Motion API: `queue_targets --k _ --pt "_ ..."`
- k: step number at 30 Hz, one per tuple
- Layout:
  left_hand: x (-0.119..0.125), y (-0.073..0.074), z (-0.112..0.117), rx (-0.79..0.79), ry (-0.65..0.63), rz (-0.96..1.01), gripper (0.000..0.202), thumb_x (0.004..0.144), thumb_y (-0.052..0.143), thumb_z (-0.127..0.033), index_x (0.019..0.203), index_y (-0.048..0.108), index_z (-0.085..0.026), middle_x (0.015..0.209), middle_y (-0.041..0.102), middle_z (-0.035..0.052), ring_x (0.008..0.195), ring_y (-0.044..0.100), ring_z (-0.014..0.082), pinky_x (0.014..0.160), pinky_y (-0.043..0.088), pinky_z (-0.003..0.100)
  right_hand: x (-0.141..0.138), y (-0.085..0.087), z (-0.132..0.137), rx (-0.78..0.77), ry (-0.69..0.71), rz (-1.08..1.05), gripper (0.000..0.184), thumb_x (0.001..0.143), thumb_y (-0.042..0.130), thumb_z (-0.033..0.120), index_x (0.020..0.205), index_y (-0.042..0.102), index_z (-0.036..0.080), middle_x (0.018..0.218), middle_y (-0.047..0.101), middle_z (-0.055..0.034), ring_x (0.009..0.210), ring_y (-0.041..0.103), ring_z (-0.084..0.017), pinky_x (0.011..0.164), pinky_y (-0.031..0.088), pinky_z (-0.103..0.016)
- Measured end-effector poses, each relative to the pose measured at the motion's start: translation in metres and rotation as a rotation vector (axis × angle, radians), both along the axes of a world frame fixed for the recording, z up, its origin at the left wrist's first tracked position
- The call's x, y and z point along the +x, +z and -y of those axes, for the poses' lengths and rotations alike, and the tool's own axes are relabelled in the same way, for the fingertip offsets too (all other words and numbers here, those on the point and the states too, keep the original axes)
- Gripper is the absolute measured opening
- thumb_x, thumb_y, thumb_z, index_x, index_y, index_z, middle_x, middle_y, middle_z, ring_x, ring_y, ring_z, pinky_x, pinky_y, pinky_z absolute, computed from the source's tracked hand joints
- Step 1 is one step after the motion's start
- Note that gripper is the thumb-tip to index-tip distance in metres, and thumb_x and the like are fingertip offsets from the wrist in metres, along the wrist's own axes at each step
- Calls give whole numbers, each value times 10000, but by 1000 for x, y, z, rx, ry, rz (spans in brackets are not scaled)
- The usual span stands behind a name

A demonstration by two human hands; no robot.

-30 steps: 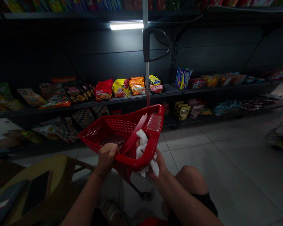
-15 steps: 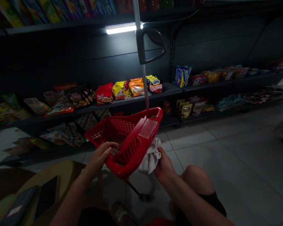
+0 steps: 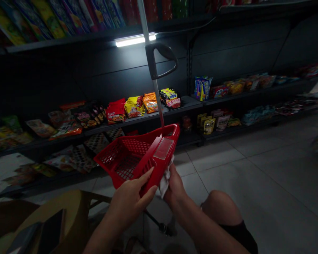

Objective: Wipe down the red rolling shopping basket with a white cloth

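Note:
A red plastic basket (image 3: 134, 146) on a metal pole (image 3: 159, 102) stands in front of me, tilted, with perforated walls and a clear panel on its near rim. My left hand (image 3: 134, 194) grips the basket's near rim, thumb on the outer side and fingers over the top. On the right, my right hand (image 3: 172, 185) holds a white cloth (image 3: 163, 185) against the basket's outer side. Part of the cloth and the fingertips of that hand are hidden behind the rim. A dark looped handle (image 3: 161, 60) sits higher on the pole.
Dark shelves (image 3: 190, 102) with snack packets (image 3: 116, 112) run behind the basket, under a bright tube light (image 3: 135, 40). At lower left is a yellowish stool (image 3: 74, 208) with a dark phone (image 3: 51, 231) on it. My bent knee (image 3: 222, 206) is at right, above the tiled floor (image 3: 275, 183).
My left hand has moved right along the basket, from its left edge onto the near rim, and closed there. The right hand has pressed the cloth up against the basket's outer side.

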State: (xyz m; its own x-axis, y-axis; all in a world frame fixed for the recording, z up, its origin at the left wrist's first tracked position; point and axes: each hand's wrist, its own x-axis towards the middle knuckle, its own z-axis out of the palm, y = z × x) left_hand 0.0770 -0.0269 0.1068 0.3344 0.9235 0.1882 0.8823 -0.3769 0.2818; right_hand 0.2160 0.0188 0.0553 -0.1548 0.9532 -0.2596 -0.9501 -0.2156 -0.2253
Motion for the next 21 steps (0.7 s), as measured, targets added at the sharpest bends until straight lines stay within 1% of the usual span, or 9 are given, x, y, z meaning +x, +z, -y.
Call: queue_targets --k 2,4,7,10,12,14,16,19,21 --pt "-7 -1 3 36 -5 18 513 902 537 -478 1381 570 -298 982 778 63 809 731 240 675 536 304 -6 -8 17 11 13 0 218 876 631 383 936 682 180 770 752 -39 696 713 -180 705 616 -321" --pt "-14 -2 8 49 -36 43 508 890 547 -471 1369 584 -306 943 780 52 764 721 225 655 540 293 -4 -11 14 17 -9 18 178 856 662 359 910 674 190 753 748 -30 666 708 -176 665 613 -308" --pt "-28 -1 17 18 -106 82 525 880 555 -469 1385 565 -326 951 781 37 729 713 207 623 550 271 15 -4 -21 0 -42 40 153 847 664 327 815 647 179 679 725 -17 611 689 -168 634 605 -296" --pt "-47 -1 26 -15 -166 108 554 863 584 -460 1406 534 -360 1031 774 25 756 719 205 634 573 262 38 13 -58 -22 -32 -4 153 873 607 289 788 632 165 652 708 -11 619 687 -167 665 606 -306" --pt "-61 -2 31 -18 -186 117 559 863 587 -443 1414 513 -392 1092 761 15 803 724 208 669 588 263 45 22 -66 -6 -62 -84 188 907 545 270 772 622 164 663 704 -7 641 689 -148 711 603 -287" --pt "-74 -2 35 -20 -197 109 555 860 589 -431 1409 513 -409 1125 752 10 845 726 215 697 596 267 42 25 -57 27 -123 -142 244 937 499 286 752 612 173 641 689 9 643 685 -124 751 597 -258" --pt "-88 -1 37 -35 -207 83 541 851 594 -432 1388 537 -408 1123 752 12 866 725 221 707 603 276 30 20 -37 43 -164 -124 273 947 489 350 780 627 183 640 690 14 663 694 -128 762 598 -261" --pt "-111 1 37 -43 -202 62 474 858 566 -438 1330 596 -413 1126 751 12 913 719 234 750 612 316 14 6 -7 24 -130 -15 270 910 545 425 855 658 186 697 726 -9 727 719 -171 732 608 -303" --pt "-129 2 35 -16 -190 63 408 860 546 -439 1252 656 -428 1145 747 8 980 708 253 802 611 355 14 0 -2 14 -92 44 253 876 592 420 837 660 179 679 727 -17 714 719 -190 692 610 -314"
